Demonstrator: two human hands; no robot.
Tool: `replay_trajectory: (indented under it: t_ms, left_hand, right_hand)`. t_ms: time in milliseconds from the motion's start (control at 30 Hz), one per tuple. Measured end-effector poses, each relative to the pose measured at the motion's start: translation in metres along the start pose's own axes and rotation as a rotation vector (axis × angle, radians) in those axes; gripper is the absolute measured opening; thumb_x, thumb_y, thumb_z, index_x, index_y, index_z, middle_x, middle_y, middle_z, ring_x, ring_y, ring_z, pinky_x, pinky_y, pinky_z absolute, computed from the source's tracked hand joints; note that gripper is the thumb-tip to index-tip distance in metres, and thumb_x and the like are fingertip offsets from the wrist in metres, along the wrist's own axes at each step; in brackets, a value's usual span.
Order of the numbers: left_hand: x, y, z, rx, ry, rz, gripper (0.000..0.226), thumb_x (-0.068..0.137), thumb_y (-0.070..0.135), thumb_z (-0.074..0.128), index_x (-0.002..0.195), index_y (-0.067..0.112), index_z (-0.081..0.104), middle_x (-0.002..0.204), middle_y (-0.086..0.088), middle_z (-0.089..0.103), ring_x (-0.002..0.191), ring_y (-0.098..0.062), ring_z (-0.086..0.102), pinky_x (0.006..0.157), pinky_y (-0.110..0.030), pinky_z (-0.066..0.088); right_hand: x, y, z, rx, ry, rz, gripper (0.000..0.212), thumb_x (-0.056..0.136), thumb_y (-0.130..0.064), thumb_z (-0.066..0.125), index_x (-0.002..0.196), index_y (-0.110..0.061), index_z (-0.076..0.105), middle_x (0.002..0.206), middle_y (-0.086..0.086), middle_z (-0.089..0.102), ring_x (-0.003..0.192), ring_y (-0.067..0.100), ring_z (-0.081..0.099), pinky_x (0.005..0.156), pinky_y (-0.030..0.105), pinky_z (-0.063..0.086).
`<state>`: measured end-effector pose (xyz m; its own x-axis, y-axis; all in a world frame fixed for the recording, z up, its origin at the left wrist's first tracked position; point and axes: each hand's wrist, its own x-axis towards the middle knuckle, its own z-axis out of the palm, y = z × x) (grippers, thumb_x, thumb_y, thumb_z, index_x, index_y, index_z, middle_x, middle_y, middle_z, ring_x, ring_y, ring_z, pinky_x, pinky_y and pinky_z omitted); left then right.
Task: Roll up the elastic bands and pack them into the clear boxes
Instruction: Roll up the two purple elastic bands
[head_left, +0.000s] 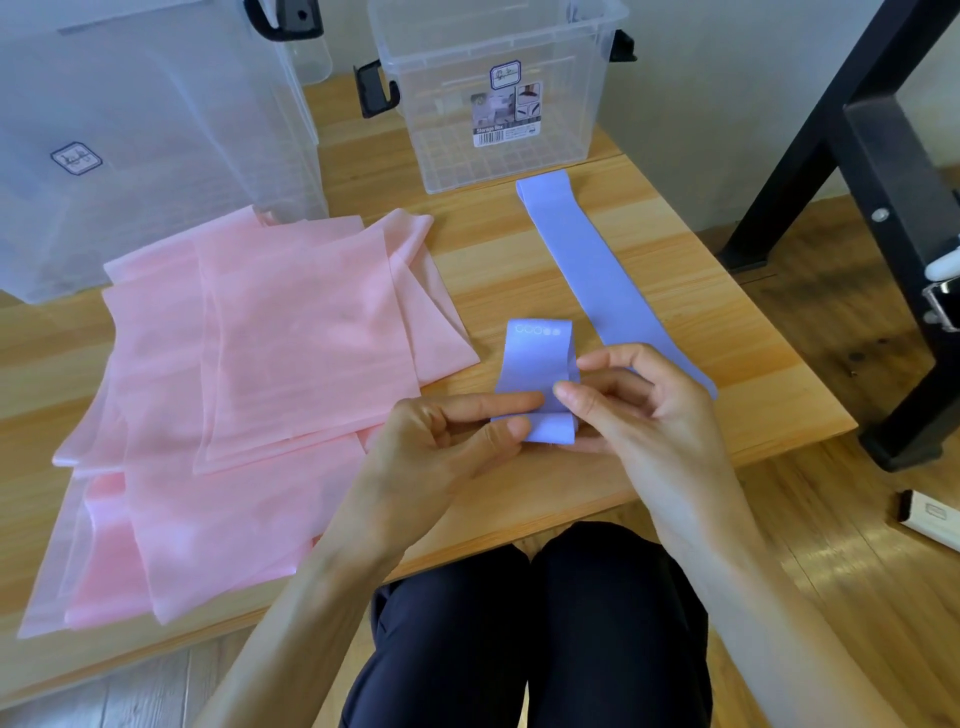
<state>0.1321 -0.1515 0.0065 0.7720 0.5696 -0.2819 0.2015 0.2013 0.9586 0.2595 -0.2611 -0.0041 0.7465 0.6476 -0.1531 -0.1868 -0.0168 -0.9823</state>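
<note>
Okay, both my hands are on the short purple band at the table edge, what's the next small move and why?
Probably keep turning the near end away from you. The short purple elastic band has only its near end folded over, pinched by the left hand and right hand; its printed far end lies flat on the wooden table. Another turn tightens the roll for the small clear plastic box.

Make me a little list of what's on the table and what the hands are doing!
left hand: pinches the near end of the short purple band
right hand: fingers curled on the same band's right edge
short purple band: near end folded over, roll just begun
long purple band: lies flat on the table, right of the hands
pink bands: loose overlapping pile, left
small clear box: open, far middle, no bands visible inside
big clear box: far left
</note>
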Motion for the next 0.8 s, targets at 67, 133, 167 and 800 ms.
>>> replay_trajectory:
  t_ms: [67,133,167,800]
  left_hand:
    - [-0.0004,0.0003,-0.0020,0.022,-0.035,-0.025,0.028,0.074,0.026,0.070,0.101,0.023,0.077,0.099,0.002,0.078,0.099,-0.010,0.072,0.085,-0.017,0.055]
    - [-0.0007,0.0014,-0.0035,0.032,-0.059,-0.037,0.025,0.072,0.026,0.071,0.096,0.024,0.078,0.096,0.003,0.078,0.096,-0.007,0.072,0.082,-0.015,0.054]
    - [-0.0007,0.0019,-0.0038,0.030,-0.064,-0.041,0.024,0.072,0.025,0.071,0.094,0.024,0.078,0.094,0.003,0.078,0.095,-0.006,0.073,0.080,-0.014,0.054]
    - [-0.0010,0.0024,-0.0024,0.137,0.036,-0.027,0.016,0.083,0.016,0.075,0.093,0.028,0.081,0.097,0.000,0.077,0.100,-0.022,0.072,0.094,-0.036,0.057]
  right_hand:
    - [0.0022,0.0002,0.0000,-0.006,-0.008,-0.012,0.017,0.083,0.000,0.073,0.094,-0.010,0.065,0.067,-0.004,0.066,0.068,0.007,0.067,0.062,0.023,0.059]
    - [0.0042,-0.0004,0.0002,-0.025,-0.017,-0.024,0.017,0.084,0.002,0.073,0.093,-0.011,0.066,0.066,-0.006,0.068,0.064,0.004,0.065,0.062,0.018,0.055]
    - [0.0052,-0.0005,0.0002,-0.029,-0.023,-0.025,0.017,0.084,0.003,0.072,0.094,-0.010,0.066,0.066,-0.006,0.068,0.062,0.004,0.064,0.062,0.017,0.054]
    - [0.0015,-0.0090,-0.0012,-0.038,-0.014,0.017,0.019,0.082,-0.002,0.076,0.094,-0.007,0.062,0.065,0.003,0.069,0.063,0.010,0.070,0.056,0.020,0.056]
